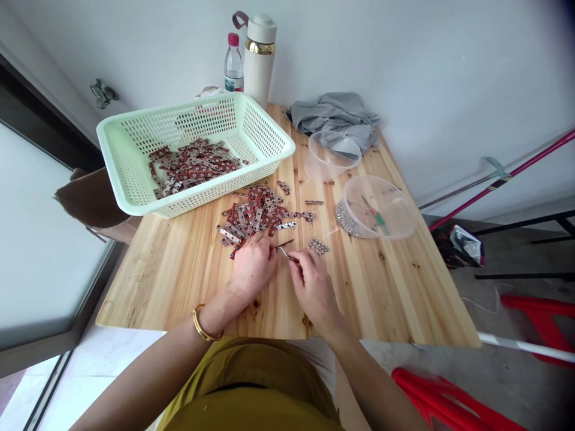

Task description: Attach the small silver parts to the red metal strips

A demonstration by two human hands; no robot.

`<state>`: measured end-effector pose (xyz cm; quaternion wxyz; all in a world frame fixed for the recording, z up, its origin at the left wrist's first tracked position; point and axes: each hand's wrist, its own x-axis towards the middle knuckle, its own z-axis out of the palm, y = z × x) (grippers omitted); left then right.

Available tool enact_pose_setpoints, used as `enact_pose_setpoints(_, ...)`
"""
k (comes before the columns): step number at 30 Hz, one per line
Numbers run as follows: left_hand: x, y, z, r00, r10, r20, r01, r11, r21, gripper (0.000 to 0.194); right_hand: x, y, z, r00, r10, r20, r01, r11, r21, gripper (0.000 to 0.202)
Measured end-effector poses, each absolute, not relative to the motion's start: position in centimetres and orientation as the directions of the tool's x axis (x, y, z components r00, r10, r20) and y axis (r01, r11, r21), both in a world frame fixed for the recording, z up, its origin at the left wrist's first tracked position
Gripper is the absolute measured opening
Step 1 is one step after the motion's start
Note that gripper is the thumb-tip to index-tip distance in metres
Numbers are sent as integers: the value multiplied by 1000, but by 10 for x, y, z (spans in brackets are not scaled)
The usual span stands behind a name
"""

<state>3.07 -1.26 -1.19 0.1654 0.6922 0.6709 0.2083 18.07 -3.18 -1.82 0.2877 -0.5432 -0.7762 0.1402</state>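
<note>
My left hand [255,261], with a gold bangle at the wrist, is closed on a narrow dark strip [284,243] that sticks out to the right of its fingertips. In my right hand [313,281] is a slim metal tool [284,252], its tip touching or very near the strip. Fingers cover most of the tool, so its exact kind is unclear. Just beyond my left hand lies a pile of red-brown and silver strips with round holes or studs [254,212]. A small cluster of round metal pieces [318,245] sits by my right fingertips.
A pale green basket [269,157] holds many more strips. On the right stand two clear tubs, the nearer tub [404,209] containing small metal pieces and a green-and-red tool [380,219]. Behind are a grey cloth [336,114], a bottle [233,64] and a white flask [259,66].
</note>
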Motion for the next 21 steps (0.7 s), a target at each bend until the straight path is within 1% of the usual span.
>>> enact_pose_setpoints(4,32,-12,-11,5,998,56,870,-32,492,13,175,-37,-22,-237,930,282,814,348,-464,22)
enact_pose_setpoints(10,32,-11,-10,11,998,58,874,-38,484,14,171,-37,-23,-242,928,283,845,345,-408,25)
enact_pose_setpoints(16,33,-10,-10,4,999,48,877,-27,481,15,171,-35,-19,-257,931,259,846,346,-406,25)
enact_pose_setpoints(21,33,-10,-11,7,998,70,874,-39,483,15,170,-34,-19,-262,942,212,852,329,-407,24)
